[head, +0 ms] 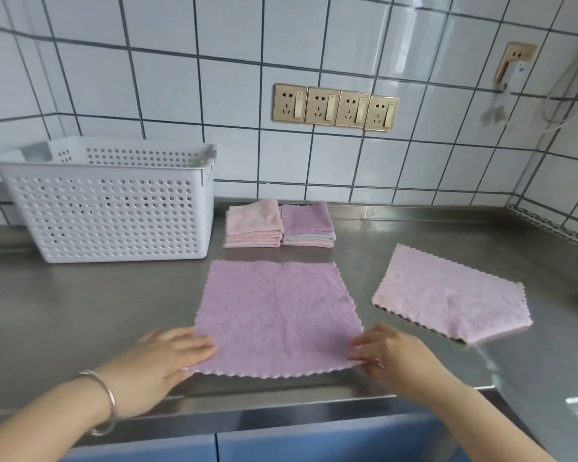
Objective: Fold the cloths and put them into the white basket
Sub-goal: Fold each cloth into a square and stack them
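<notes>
One purple cloth (277, 315) lies flat on the steel counter (80, 311), close to the front edge. The left hand (161, 365) pinches its near left corner, and the right hand (394, 355) pinches its near right corner, so each grip has a bit of cloth in its fingers. A pink cloth (447, 295) lies to the right, apart from the purple one, with one corner turned under. Two piles of folded cloths (279, 225) sit side by side behind, near the tiled wall. The white basket (107, 208) stands to the left of the piles.
</notes>
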`<action>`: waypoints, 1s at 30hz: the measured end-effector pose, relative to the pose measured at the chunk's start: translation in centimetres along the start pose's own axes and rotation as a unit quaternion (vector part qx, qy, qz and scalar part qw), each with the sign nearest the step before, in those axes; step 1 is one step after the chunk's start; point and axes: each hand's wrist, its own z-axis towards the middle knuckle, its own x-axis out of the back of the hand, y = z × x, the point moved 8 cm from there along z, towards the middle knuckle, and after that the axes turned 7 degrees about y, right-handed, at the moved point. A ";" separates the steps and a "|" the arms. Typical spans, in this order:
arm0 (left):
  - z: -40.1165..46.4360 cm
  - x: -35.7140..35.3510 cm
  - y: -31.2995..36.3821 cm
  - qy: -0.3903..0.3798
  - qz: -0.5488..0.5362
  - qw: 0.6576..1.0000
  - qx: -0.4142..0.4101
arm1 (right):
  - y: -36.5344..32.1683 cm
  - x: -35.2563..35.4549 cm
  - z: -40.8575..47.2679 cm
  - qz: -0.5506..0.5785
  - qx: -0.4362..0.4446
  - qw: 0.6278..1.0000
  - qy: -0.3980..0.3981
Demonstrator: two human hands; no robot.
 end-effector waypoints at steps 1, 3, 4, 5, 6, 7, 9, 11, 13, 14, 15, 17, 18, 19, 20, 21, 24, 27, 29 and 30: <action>-0.3 -0.6 0.1 -0.025 0.019 0.999 0.005 | -0.2 -0.1 -0.2 0.007 0.013 1.000 0.001; -0.7 -0.9 -0.3 -0.059 -0.010 0.998 0.024 | -0.4 -0.2 -0.5 0.010 0.039 0.999 0.003; -0.9 -1.0 -0.4 -0.088 -0.049 0.994 0.030 | -0.3 -0.1 -0.3 0.018 0.032 0.999 -0.005; -0.8 -0.6 -0.6 -0.100 -0.103 0.988 0.048 | 0.0 0.1 0.2 0.045 0.002 0.999 -0.017; -0.2 0.0 -1.0 -0.088 -0.155 0.982 0.067 | 0.4 0.4 1.0 0.066 -0.039 0.997 -0.020; 0.9 1.0 -1.6 -0.044 -0.189 0.977 0.090 | 1.2 0.6 1.9 0.077 -0.076 0.994 0.004; 3.5 3.2 -4.8 0.100 -0.203 0.956 0.184 | 4.4 0.5 4.0 0.096 -0.226 0.968 0.057; 5.7 3.4 -7.9 0.164 -0.179 0.925 0.291 | 6.5 -0.8 5.2 0.084 -0.351 0.931 0.058; 7.5 2.1 -8.7 0.131 -0.159 0.917 0.342 | 7.2 -3.0 6.2 0.066 -0.407 0.911 0.011; 8.1 1.6 -8.7 0.120 -0.143 0.918 0.349 | 7.3 -3.8 6.5 0.052 -0.425 0.904 -0.005; 8.6 1.2 -8.5 0.121 -0.126 0.920 0.351 | 7.3 -4.4 6.7 0.038 -0.437 0.899 -0.010; 9.1 0.9 -8.1 0.145 -0.109 0.918 0.353 | 7.3 -5.1 7.2 0.012 -0.436 0.900 -0.003; 9.2 0.8 -7.9 0.156 -0.107 0.915 0.356 | 7.2 -5.0 7.3 0.003 -0.433 0.902 0.005; 9.3 0.8 -7.7 0.163 -0.107 0.913 0.359 | 7.2 -4.9 7.4 -0.006 -0.427 0.904 0.015; 9.3 0.9 -7.6 0.171 -0.106 0.910 0.362 | 7.2 -4.7 7.4 -0.013 -0.421 0.907 0.023; 9.3 0.9 -7.6 0.179 -0.105 0.909 0.362 | 7.3 -4.7 7.5 -0.013 -0.412 0.911 0.032; 8.5 1.3 -7.0 0.211 -0.077 0.912 0.343 | 6.5 -3.4 7.7 -0.014 -0.362 0.929 0.078; 7.4 2.6 -4.9 0.292 0.002 0.932 0.215 | 3.1 -1.3 7.4 -0.043 -0.185 0.970 0.152; 6.7 2.5 -2.3 0.268 -0.033 0.958 0.101 | -0.2 -0.9 6.4 -0.006 -0.056 0.989 0.138; 6.4 1.8 -0.9 0.204 -0.068 0.974 0.065 | -1.6 -1.0 5.7 0.014 -0.015 0.994 0.106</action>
